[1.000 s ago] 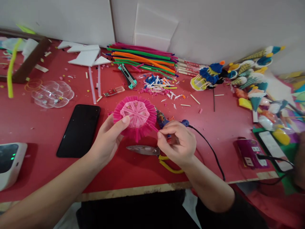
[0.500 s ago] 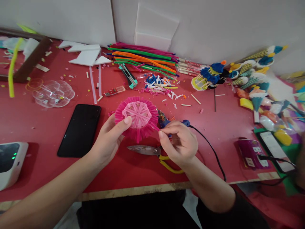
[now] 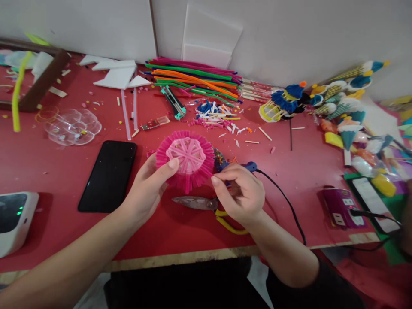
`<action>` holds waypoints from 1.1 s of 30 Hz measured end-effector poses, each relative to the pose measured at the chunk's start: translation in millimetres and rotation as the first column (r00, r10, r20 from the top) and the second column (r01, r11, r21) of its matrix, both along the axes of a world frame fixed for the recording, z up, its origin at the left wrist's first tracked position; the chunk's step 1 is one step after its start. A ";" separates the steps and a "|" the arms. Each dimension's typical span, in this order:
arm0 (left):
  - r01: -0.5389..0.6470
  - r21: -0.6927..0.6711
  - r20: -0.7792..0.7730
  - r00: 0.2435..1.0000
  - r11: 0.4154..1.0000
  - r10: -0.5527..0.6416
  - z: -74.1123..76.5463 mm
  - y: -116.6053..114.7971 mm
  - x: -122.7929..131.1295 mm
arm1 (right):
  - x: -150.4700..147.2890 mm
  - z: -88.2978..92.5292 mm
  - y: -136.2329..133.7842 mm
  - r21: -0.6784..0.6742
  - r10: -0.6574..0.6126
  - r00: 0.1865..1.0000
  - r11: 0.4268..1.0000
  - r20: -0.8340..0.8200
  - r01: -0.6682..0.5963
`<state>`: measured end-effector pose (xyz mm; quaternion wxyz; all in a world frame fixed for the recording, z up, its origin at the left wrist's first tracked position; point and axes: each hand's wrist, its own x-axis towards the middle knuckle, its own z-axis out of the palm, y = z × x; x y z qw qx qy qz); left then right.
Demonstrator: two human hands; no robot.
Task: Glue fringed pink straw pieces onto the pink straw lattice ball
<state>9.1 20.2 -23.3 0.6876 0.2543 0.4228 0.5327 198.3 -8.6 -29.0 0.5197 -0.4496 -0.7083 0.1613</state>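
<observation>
My left hand (image 3: 149, 184) grips a round pink pipe-cleaner piece (image 3: 186, 156) by its near-left edge, thumb on top. The piece has a magenta fringed rim and a paler centre crossed by spokes. At its lower right edge my right hand (image 3: 240, 189) pinches with thumb and forefinger on the tip of a magenta pipe-cleaner strand, mostly hidden by the fingertips. Under the hands lie scissors (image 3: 196, 202) with yellow handles, partly covered by the right hand. Behind that hand is a blue corded tool (image 3: 249, 166), perhaps a glue gun, partly hidden.
A black phone (image 3: 107, 176) lies left of my left hand. Farther back are a green utility knife (image 3: 174, 103), bundled pipe cleaners (image 3: 193, 79) and cut scraps (image 3: 214, 111). A purple power box (image 3: 343, 208) and small craft figures (image 3: 347, 103) sit at right. A black cord (image 3: 286, 197) crosses the table.
My right hand has shifted slightly left, bringing its pinched fingertips closer to the rim of the pink piece. The left hand keeps its hold, almost unmoved.
</observation>
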 end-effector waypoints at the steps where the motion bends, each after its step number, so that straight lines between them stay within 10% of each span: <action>1: 0.001 0.003 0.001 1.000 1.000 -0.001 -0.7 0.1 -0.3 | 0.0 0.0 -0.1 -0.001 0.000 1.000 1.000 0.002 0.000; 33: -0.037 -0.032 -0.032 0.999 0.999 0.036 1.6 0.2 -1.4 | -1.7 1.5 2.2 -0.014 0.009 0.999 1.000 0.034 -0.009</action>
